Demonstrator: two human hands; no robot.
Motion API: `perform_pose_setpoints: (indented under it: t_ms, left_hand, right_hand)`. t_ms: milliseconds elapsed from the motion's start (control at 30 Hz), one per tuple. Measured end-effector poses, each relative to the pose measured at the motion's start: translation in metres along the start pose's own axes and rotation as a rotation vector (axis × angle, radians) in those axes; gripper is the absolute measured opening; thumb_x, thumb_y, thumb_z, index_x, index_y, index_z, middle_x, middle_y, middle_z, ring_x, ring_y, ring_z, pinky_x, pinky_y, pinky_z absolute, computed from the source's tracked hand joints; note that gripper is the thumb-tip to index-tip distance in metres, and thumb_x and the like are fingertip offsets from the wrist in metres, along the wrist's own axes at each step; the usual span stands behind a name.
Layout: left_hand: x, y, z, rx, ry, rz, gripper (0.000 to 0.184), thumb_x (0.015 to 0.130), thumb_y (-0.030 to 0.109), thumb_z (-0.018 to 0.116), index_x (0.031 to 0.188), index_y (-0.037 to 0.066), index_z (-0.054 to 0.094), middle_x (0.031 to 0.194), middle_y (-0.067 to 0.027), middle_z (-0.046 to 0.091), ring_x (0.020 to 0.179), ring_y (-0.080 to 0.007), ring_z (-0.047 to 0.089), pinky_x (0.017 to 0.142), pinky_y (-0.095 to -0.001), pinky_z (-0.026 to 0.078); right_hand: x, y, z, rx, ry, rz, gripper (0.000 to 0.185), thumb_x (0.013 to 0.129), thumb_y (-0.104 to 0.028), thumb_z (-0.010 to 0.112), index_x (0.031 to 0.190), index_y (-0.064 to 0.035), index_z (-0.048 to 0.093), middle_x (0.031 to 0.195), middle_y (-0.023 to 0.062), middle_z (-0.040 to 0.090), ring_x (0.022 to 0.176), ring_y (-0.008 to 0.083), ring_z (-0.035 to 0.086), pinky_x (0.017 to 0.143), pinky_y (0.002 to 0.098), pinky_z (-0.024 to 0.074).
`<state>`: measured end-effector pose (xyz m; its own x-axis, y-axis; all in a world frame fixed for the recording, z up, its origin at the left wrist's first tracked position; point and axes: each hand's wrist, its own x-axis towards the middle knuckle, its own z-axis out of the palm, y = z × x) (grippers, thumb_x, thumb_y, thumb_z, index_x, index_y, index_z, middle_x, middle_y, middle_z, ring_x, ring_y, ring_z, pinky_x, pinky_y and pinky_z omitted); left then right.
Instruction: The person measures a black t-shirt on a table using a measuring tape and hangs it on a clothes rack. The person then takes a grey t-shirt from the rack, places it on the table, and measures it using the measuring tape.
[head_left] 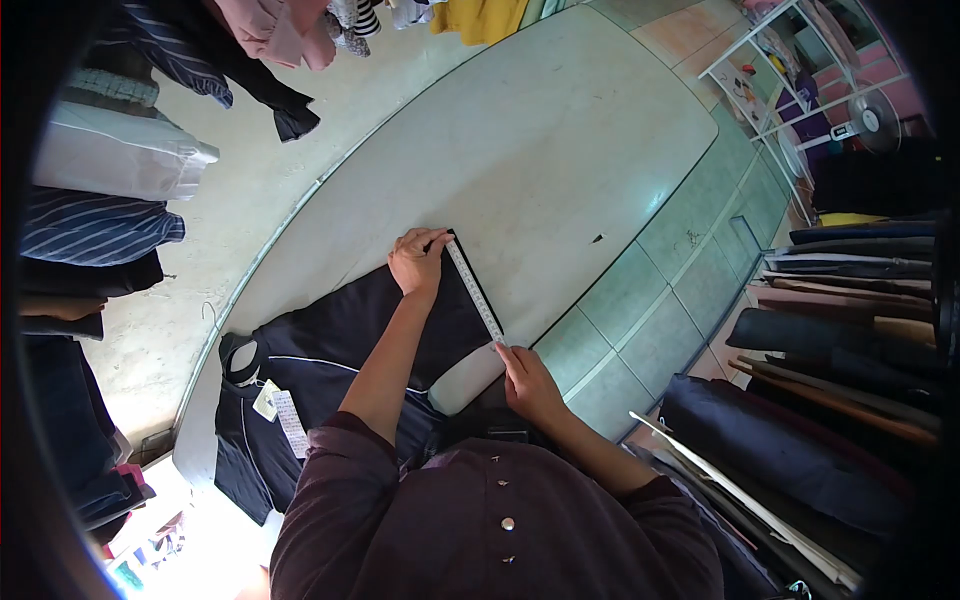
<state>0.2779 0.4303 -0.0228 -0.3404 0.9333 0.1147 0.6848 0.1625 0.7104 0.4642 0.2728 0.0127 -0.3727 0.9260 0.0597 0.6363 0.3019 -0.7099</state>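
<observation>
Dark garment [350, 315] with pale piping lies spread on the white table [570, 150], its collar to our left and one sleeve stretched out to the right. Along the garment's sleeve end we hold a white tape measure [474, 285]. Our left hand [415, 264] is at the garment's far right corner, fingers pinched together on the tape's upper end; whether they also grip the cloth, we cannot tell. Our right hand [532, 383] is just beside the garment's near right corner, its fingers drawn together on the tape's lower end. Near the garment's collar, a cream tag [266, 400] and a printed label [291, 424] lie on the cloth. Left of the garment we see hanging clothes [125, 150]; well to its right, fabric rolls [760, 440].
</observation>
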Motion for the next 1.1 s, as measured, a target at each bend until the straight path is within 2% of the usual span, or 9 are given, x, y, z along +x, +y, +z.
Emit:
perform_pose_setpoints:
  t_ms: [167, 600, 700, 767, 800, 900, 967, 1000, 1100]
  left_hand:
    - [0.002, -0.003, 0.003, 0.07, -0.01, -0.035, 0.015, 0.066, 0.03, 0.068, 0.077, 0.02, 0.069, 0.077, 0.0061, 0.06, 0.077, -0.0144, 0.053, 0.072, -0.0317, 0.038]
    - [0.003, -0.002, 0.002, 0.078, -0.009, -0.031, 0.016, 0.067, 0.033, 0.068, 0.076, 0.019, 0.069, 0.074, 0.0058, 0.058, 0.077, -0.0141, 0.053, 0.072, -0.0323, 0.038]
    - [0.005, 0.001, -0.002, 0.063, -0.06, -0.064, 0.02, 0.072, 0.036, 0.064, 0.076, 0.017, 0.069, 0.075, 0.0037, 0.059, 0.08, -0.0158, 0.054, 0.073, -0.0322, 0.038]
    - [0.008, -0.005, -0.006, -0.021, -0.131, -0.085, 0.029, 0.079, 0.038, 0.058, 0.076, 0.011, 0.068, 0.079, 0.0004, 0.06, 0.081, -0.0195, 0.055, 0.072, -0.0329, 0.039]
    - [0.011, -0.011, -0.011, -0.125, -0.218, -0.083, 0.034, 0.084, 0.036, 0.051, 0.084, 0.005, 0.065, 0.087, -0.0073, 0.06, 0.085, -0.0252, 0.056, 0.074, -0.0346, 0.042]
    - [-0.003, -0.015, -0.036, -0.433, -0.077, 0.072, 0.034, 0.086, 0.032, 0.048, 0.093, 0.0, 0.061, 0.091, -0.0149, 0.059, 0.087, -0.0293, 0.056, 0.078, -0.0354, 0.043]
    - [-0.028, -0.021, -0.082, -0.275, 0.038, 0.25, 0.024, 0.083, 0.017, 0.051, 0.098, 0.0, 0.058, 0.094, -0.0169, 0.058, 0.09, -0.0311, 0.055, 0.082, -0.0359, 0.041]
    - [-0.047, -0.028, -0.108, -0.174, 0.104, 0.294, 0.021, 0.081, 0.013, 0.052, 0.097, 0.001, 0.059, 0.095, -0.0155, 0.058, 0.09, -0.0306, 0.055, 0.082, -0.0358, 0.041]
    - [-0.121, -0.079, -0.176, 0.141, 0.306, 0.086, 0.02, 0.076, 0.007, 0.055, 0.095, 0.005, 0.061, 0.1, -0.0112, 0.056, 0.096, -0.028, 0.052, 0.084, -0.0363, 0.04]
  right_hand:
    - [-0.005, 0.002, 0.0, -0.084, -0.046, -0.027, 0.049, 0.068, 0.003, 0.049, 0.117, 0.0046, 0.042, 0.088, 0.0154, 0.049, 0.077, 0.0294, 0.05, 0.068, 0.0367, 0.0433]
    - [-0.002, 0.001, 0.001, -0.16, -0.081, -0.051, 0.05, 0.068, 0.001, 0.05, 0.117, 0.006, 0.041, 0.088, 0.0157, 0.049, 0.076, 0.0282, 0.05, 0.068, 0.036, 0.0432]
    - [-0.003, -0.001, 0.003, -0.113, -0.062, -0.014, 0.054, 0.071, 0.003, 0.048, 0.123, 0.005, 0.034, 0.089, 0.017, 0.049, 0.077, 0.0299, 0.05, 0.07, 0.0375, 0.043]
    - [-0.003, -0.002, 0.003, -0.004, -0.071, 0.094, 0.061, 0.071, 0.005, 0.049, 0.128, 0.002, 0.025, 0.101, 0.0207, 0.048, 0.091, 0.0342, 0.049, 0.078, 0.0385, 0.0419]
    - [-0.002, -0.002, 0.004, -0.001, -0.077, 0.071, 0.061, 0.071, 0.005, 0.049, 0.128, 0.002, 0.025, 0.101, 0.0207, 0.048, 0.091, 0.0342, 0.049, 0.078, 0.0385, 0.0419]
    - [-0.001, 0.0, 0.001, -0.017, 0.016, -0.008, 0.066, 0.073, 0.003, 0.05, 0.132, 0.0001, 0.019, 0.103, 0.0225, 0.05, 0.092, 0.0355, 0.051, 0.079, 0.0381, 0.0424]
    - [-0.001, 0.002, -0.005, 0.249, -0.054, 0.368, 0.071, 0.072, -0.001, 0.054, 0.133, -0.0039, 0.017, 0.102, 0.0234, 0.052, 0.092, 0.0362, 0.054, 0.077, 0.0387, 0.0442]
    - [0.001, 0.006, -0.008, 0.278, -0.03, 0.39, 0.074, 0.071, -0.002, 0.057, 0.133, -0.0066, 0.016, 0.096, 0.0216, 0.056, 0.087, 0.0369, 0.057, 0.074, 0.0396, 0.0457]
    - [0.014, 0.014, -0.016, 0.402, 0.117, 0.303, 0.06, 0.068, -0.002, 0.064, 0.122, -0.0033, 0.038, 0.097, 0.015, 0.059, 0.084, 0.0236, 0.059, 0.074, 0.0314, 0.0464]
